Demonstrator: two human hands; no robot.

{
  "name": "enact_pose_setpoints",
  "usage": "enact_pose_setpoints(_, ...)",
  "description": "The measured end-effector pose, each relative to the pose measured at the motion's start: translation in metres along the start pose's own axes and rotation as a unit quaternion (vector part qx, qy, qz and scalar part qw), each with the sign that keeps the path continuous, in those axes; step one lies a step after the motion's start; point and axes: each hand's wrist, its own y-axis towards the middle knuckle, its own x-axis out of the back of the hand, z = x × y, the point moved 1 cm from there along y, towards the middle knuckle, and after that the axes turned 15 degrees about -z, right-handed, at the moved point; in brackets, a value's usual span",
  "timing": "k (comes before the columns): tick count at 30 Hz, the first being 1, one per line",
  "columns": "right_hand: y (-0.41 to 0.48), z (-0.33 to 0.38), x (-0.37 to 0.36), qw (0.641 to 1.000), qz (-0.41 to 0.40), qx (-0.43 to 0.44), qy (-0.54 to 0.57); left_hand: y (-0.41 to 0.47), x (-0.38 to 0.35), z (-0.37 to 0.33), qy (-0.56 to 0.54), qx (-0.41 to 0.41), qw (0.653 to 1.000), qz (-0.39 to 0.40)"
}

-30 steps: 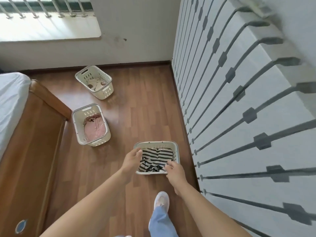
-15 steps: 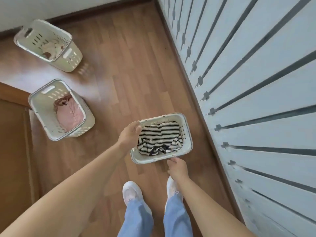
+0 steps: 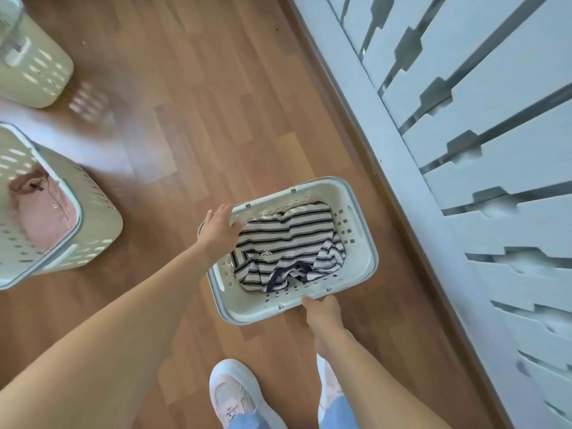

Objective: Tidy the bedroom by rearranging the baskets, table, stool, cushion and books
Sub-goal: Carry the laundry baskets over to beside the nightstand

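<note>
Left grip: the left grip (image 3: 220, 232) grasps the far-left corner of a cream, perforated, rectangular plastic basket (image 3: 366, 246). The thumb lies inside the wall and the fingers (image 3: 218, 215) lie over the outside of the rim.
Right grip: the right grip (image 3: 322, 311) grasps the near long rim of the same basket. The thumb is on top; the other fingers are hidden beneath the rim.
Held basket: it sits askew between the two grips. Whether its base touches the floor cannot be told.
Contents: a crumpled white garment with dark navy stripes (image 3: 288, 243) covers most of the basket's bottom.
Beneath the basket: brown wood-plank floor (image 3: 201, 103).
Right of the basket: a pale panelled front with dark grey grooves (image 3: 495, 150) stands near, with a strip of floor between.
Left of the basket: a second cream perforated basket (image 3: 99, 224) stands well apart and holds a pink garment (image 3: 43, 212).
Far left, beyond the basket: a third cream basket (image 3: 40, 72) is cut by the frame edge.
Near side of the basket: a white-and-pink mesh sneaker (image 3: 235, 394) below a blue denim trouser leg (image 3: 247, 424).
</note>
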Motion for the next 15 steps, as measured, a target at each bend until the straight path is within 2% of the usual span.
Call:
enact_pose_setpoints(5,0.02,0.008,-0.013,0.999,-0.046,0.024,0.01,0.026,-0.022,0.029,0.1,-0.019,0.995,0.007)
enact_pose_setpoints(8,0.023,0.02,-0.016,0.993,-0.073,0.096,-0.009,0.023,-0.026,0.047,0.105,-0.01,0.994,-0.015)
enact_pose_setpoints(10,0.029,0.034,-0.012,0.988,-0.064,0.143,-0.001,0.011,-0.026,0.056,0.09,0.018,0.995,-0.034)
enact_pose_setpoints(15,0.046,0.063,-0.011,0.986,-0.014,0.161,-0.027,-0.04,-0.029,0.076,0.084,0.138,0.985,-0.055)
